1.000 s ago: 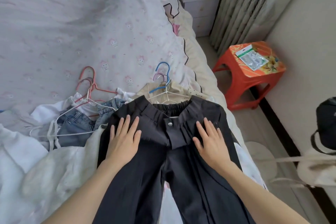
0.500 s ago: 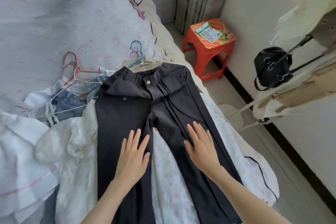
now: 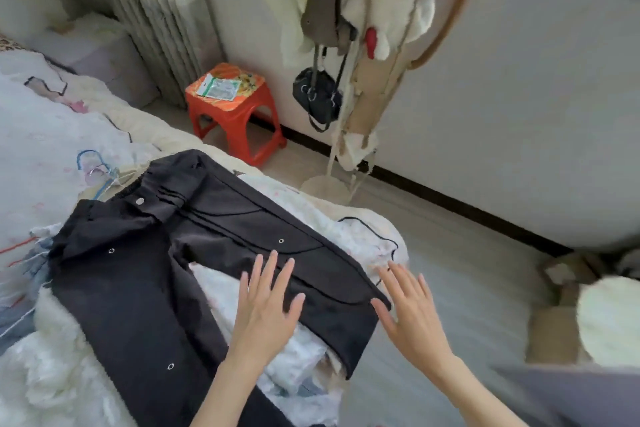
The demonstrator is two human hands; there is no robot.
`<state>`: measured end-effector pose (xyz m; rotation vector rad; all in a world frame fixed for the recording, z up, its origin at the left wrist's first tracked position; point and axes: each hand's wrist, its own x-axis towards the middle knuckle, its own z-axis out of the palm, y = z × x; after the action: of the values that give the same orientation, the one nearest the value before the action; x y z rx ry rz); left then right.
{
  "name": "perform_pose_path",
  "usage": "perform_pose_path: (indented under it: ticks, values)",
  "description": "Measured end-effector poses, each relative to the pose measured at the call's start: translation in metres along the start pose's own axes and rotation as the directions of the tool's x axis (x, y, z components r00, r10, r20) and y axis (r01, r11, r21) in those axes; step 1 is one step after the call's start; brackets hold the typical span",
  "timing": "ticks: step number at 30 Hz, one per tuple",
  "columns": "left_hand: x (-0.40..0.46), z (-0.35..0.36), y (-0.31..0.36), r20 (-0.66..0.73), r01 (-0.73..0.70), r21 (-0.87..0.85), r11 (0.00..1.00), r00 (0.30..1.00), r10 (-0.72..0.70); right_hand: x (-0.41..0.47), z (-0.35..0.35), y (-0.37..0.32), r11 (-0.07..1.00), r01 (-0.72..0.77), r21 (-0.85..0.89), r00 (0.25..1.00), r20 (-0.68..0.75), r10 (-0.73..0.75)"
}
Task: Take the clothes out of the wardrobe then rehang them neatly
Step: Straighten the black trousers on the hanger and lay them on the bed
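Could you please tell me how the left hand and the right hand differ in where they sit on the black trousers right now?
The left hand lies flat on the black trousers, over one leg's inner edge, near the gap between the legs; the right hand is at that same leg's outer edge, mostly past the cloth and over the floor. The left hand sits nearer the white bedding. Both are open with fingers straight and spread.

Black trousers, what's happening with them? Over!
Both hands open: left hand flat on black trousers, right hand at the leg's hem. Trousers spread on bed. Blue hanger beside waistband.
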<state>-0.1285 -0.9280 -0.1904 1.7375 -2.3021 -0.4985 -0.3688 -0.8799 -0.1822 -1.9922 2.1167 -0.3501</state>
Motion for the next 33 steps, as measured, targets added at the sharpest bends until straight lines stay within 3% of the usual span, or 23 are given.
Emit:
perform_pose_path:
  ticks: [4,7,15,19,27,33]
  values:
    - [0.012,0.012,0.068,0.051,-0.241,-0.005,0.971,0.969,0.241,-0.051,-0.035,0.041,0.986,-0.168,0.021,0.973,-0.16,0.169]
    - [0.009,0.021,0.126,0.067,-0.416,-0.004,0.909,0.907,0.415,-0.102,-0.063,0.078,0.955,-0.294,0.038,0.92,-0.26,0.294]
    - [-0.063,0.059,0.274,0.115,-0.738,-0.04,0.674,0.667,0.736,-0.279,-0.112,0.148,0.786,-0.598,0.157,0.659,-0.461,0.594]
    - [-0.116,0.081,0.352,0.142,-0.831,-0.118,0.543,0.527,0.838,-0.364,-0.134,0.171,0.686,-0.708,0.171,0.524,-0.523,0.672]
    - [-0.187,0.116,0.495,0.137,-0.946,-0.227,0.233,0.206,0.969,-0.497,-0.169,0.208,0.404,-0.883,0.239,0.169,-0.641,0.748]
    - [-0.227,0.16,0.589,0.176,-0.941,-0.334,0.047,-0.014,0.984,-0.568,-0.191,0.246,0.216,-0.937,0.273,-0.011,-0.643,0.766]
